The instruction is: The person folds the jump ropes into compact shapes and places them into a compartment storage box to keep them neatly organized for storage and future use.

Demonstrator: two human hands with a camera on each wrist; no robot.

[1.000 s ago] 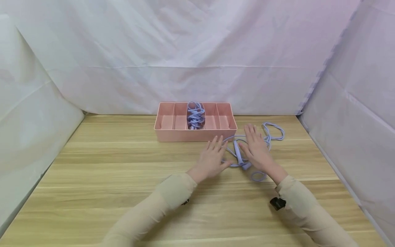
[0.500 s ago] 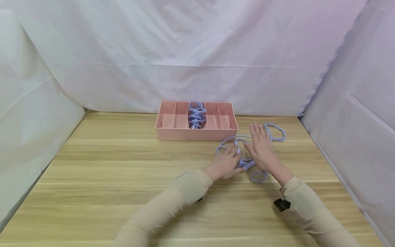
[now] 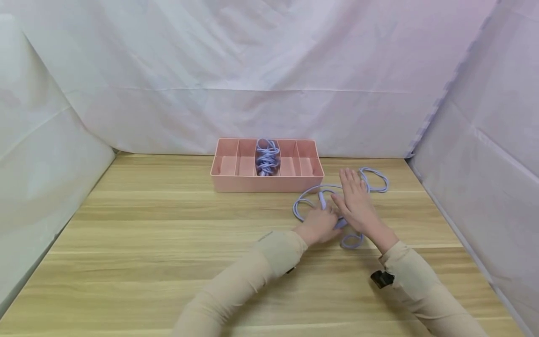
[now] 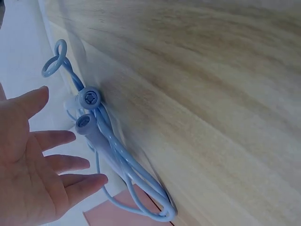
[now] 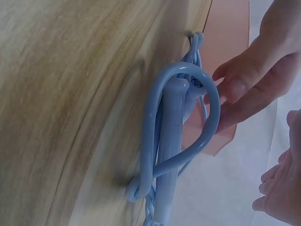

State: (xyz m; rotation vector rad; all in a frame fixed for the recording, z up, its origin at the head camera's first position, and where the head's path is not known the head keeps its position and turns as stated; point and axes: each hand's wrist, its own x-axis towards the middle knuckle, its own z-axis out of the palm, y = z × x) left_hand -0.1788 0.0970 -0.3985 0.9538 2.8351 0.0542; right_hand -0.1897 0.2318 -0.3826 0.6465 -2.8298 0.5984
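A light blue jump rope (image 3: 301, 206) lies loosely looped on the table, right of and in front of the pink box. Its two handles (image 5: 169, 141) rest close together among the cord. Above those handles hovers my left hand (image 3: 317, 225); in the left wrist view its fingers (image 4: 61, 163) are loosely bent and apart from the handles. My right hand (image 3: 358, 208) is held out with fingers straight and together, over the cord's right part, partly hiding it. In the right wrist view it shows at the lower right, away from the handles.
The pink box (image 3: 269, 184) stands near the back wall, split into several compartments. Its middle compartment holds another coiled blue rope (image 3: 267, 161). White cloth (image 3: 261, 70) encloses the wooden table (image 3: 168, 257) at the back and sides.
My left hand has moved right, from beside the rope to above its handles, and its fingers have bent. The right hand has shifted slightly right. The rope has hardly moved.
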